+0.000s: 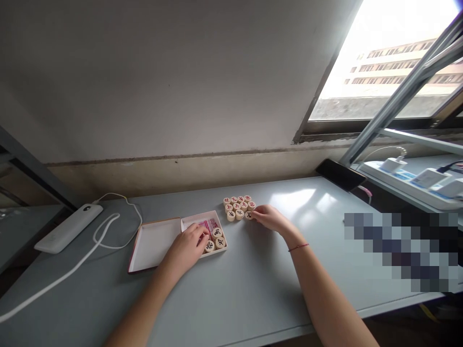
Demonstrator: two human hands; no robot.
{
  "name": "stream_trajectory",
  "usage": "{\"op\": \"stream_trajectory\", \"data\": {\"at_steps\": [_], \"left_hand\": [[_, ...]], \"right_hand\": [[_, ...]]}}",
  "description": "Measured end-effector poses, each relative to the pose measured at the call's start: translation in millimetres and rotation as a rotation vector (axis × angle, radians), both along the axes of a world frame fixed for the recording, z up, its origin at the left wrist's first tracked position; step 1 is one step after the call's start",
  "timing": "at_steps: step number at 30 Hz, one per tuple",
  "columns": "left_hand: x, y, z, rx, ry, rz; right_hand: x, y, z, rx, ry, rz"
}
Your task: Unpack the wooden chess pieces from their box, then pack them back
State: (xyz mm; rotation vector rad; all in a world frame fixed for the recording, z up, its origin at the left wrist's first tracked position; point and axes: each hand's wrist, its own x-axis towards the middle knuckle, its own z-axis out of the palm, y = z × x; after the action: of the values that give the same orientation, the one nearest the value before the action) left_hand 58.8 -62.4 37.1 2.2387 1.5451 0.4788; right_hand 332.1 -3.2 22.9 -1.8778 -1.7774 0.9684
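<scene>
My right hand (269, 218) pinches a round wooden Chinese chess piece (248, 216) with a black character, at the right end of the front row. Beside and behind it stand several more pieces (237, 206) in close rows on the table, red-lettered ones at the back and black-lettered ones in front. Over an open box (221, 220) to the left, my left hand (188, 242) reaches down with curled fingers. What its fingertips hold, if anything, is hidden. Several black-lettered pieces (220, 242) lie in the box near those fingers, along with a pink printed paper (211, 224).
The box's lid (154, 243) lies folded open on the grey table (249, 289). At left is a white power bank (69, 228) with a white cable (72, 273). A dark phone (341, 174) leans by the metal frame; a power strip (405, 180) sits beyond.
</scene>
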Motion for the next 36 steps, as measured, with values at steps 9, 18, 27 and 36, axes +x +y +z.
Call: {"op": "stream_trajectory", "data": {"at_steps": [9,18,27,36], "left_hand": [[-4,9,-3.1,0.161,0.07,0.052],[8,3,4.1,0.026,0.247,0.195],[9,7,-0.5,-0.03,0.177,0.277],[4,8,2.3,-0.014,0.125,0.312]], "right_hand": [[-3,-3,5.5,0.097,-0.103,-0.025],[-54,-28,22.5,0.091,0.176,0.549],[-65,-32,14.1,0.123,0.149,0.55],[-61,-32,20.0,0.137,0.158,0.496]]}}
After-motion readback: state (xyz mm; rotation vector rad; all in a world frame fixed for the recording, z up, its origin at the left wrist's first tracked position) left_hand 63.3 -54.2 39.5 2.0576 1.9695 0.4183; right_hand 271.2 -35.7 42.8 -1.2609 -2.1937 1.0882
